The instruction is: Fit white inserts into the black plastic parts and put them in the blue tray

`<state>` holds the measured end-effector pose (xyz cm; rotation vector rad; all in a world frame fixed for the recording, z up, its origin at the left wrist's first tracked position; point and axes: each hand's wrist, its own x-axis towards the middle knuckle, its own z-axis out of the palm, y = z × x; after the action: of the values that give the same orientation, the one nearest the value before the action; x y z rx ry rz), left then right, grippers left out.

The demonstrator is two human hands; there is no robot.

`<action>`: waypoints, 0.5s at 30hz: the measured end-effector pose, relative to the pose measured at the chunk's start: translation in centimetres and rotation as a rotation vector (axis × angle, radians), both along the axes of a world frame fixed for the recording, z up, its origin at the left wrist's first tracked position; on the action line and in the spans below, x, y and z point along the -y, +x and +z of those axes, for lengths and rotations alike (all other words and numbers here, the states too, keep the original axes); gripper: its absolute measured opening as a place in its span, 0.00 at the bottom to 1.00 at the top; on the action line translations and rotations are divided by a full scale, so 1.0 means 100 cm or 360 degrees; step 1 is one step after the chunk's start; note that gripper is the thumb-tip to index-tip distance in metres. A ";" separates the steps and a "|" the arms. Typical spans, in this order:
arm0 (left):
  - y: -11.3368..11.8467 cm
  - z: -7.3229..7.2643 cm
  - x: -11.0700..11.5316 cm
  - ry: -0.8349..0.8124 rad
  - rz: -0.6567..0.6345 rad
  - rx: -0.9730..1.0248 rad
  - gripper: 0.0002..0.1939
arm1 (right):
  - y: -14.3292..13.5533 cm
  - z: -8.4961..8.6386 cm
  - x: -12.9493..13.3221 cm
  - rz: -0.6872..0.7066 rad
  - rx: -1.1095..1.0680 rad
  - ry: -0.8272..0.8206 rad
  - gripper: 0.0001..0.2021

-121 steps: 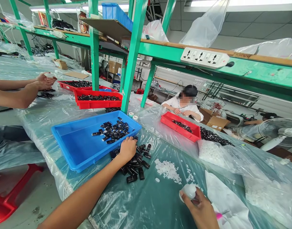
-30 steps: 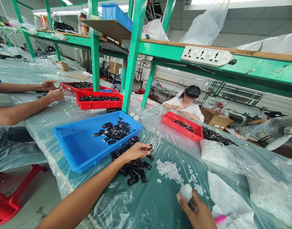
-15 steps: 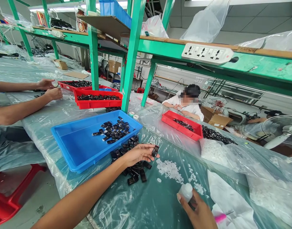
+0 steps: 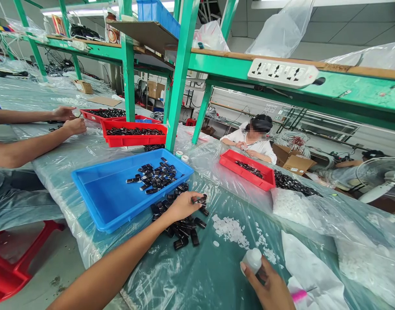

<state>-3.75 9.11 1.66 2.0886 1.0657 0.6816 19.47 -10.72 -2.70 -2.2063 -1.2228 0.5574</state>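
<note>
My left hand [image 4: 184,206] is closed in a pinch on a small glossy black plastic piece [image 4: 202,199], just above the right side of a pile of similar black pieces [image 4: 184,230]. Its fingertips partly cover the piece. My right hand [image 4: 273,286] is wrapped round a small white bottle [image 4: 253,259], held tilted near the front of the table. Small white translucent flakes [image 4: 229,230] lie scattered between both hands. Left of the pile, a blue tray [image 4: 103,193] holds more black pieces at its right end.
Red trays [image 4: 135,140] of black parts stand behind, another red tray [image 4: 245,172] at right. Bags of white bits [image 4: 294,206] and a white cloth [image 4: 313,267] with a pink-handled tool [image 4: 299,296] lie right. A green shelf post [image 4: 178,86] rises ahead. Co-workers sit left and across.
My left hand has drawn back a little to the left and turned, with the black piece now closer over the pile. My right hand keeps the bottle in nearly the same spot.
</note>
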 end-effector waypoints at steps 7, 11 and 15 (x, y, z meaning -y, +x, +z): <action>-0.010 0.004 0.000 0.0317 0.0228 -0.0328 0.17 | -0.005 0.007 0.001 -0.0023 -0.0019 0.0067 0.28; -0.005 0.006 0.011 0.0345 -0.0215 -0.0358 0.16 | -0.005 0.009 0.001 -0.0006 -0.0014 0.0082 0.27; 0.003 -0.006 0.018 0.0323 -0.0580 -0.0303 0.13 | -0.006 0.009 0.001 -0.0006 -0.0001 0.0077 0.26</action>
<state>-3.41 7.29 1.02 2.4782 0.7040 0.4300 18.87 -10.79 -1.78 -2.1674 -1.2187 0.5216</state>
